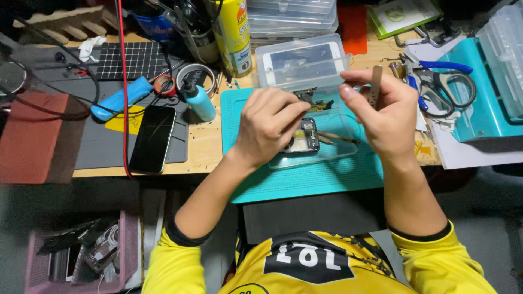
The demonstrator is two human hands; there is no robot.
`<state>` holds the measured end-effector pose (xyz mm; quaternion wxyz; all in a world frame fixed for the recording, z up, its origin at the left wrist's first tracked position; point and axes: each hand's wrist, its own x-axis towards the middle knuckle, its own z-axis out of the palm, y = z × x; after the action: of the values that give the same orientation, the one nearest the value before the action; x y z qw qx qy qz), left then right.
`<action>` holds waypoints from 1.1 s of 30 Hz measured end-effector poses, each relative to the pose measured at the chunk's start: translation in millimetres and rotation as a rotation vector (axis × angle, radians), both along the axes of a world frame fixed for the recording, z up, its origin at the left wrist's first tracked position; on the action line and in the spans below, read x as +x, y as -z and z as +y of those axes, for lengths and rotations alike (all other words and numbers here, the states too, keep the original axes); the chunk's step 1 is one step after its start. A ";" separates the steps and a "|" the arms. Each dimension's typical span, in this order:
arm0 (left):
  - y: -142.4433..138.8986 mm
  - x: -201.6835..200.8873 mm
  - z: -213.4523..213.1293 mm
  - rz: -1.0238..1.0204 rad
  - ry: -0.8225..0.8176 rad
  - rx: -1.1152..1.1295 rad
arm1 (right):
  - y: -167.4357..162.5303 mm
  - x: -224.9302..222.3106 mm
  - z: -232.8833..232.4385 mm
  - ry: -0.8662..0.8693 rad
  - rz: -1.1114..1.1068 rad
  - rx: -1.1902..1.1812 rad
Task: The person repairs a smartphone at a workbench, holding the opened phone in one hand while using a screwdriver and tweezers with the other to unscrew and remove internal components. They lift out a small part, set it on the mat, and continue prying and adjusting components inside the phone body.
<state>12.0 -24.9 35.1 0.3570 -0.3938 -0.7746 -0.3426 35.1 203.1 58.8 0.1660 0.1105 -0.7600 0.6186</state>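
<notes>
Yellow jersey, black cuff trim, black chest panel, possibly a lanyard

A dark-screened phone [153,139] lies left on the grey mat — a yellow labelled spray can [233,34] stands behind.

Phone repair workshop. Evidence: wooden bench [204,142] with teal work mat [305,182], opened phone [305,136], spare smartphone [152,139], pliers [441,81], parts boxes [291,13], spray can [233,35].
</notes>
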 end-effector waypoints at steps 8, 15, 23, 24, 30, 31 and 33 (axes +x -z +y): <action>23.6 -22.9 58.8 0.176 0.035 -0.381 | -4.3 4.9 32.9 0.095 0.067 -0.022; 48.2 -38.4 81.4 0.164 0.028 -0.448 | 4.6 7.2 47.8 0.106 0.055 -0.042; 37.9 -30.8 69.1 -0.005 0.020 -0.385 | 8.1 6.5 48.1 0.054 -0.001 -0.042; 32.3 -29.0 59.3 -0.039 0.013 -0.309 | 7.6 6.4 47.0 0.038 -0.035 0.006; 8.2 -8.2 -14.1 -0.239 -0.189 -0.001 | 10.8 2.5 28.3 -0.036 -0.154 0.409; 7.3 -4.1 -23.3 -0.293 -0.246 0.021 | 12.1 1.3 22.2 -0.064 -0.147 0.440; 10.1 5.0 -38.7 -0.374 -0.337 0.030 | 15.3 -0.4 11.8 -0.088 -0.119 0.542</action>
<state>17.0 -63.6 25.0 0.2654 -0.1836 -0.8768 -0.3564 34.7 214.9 43.6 0.0583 0.1474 -0.9006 0.4048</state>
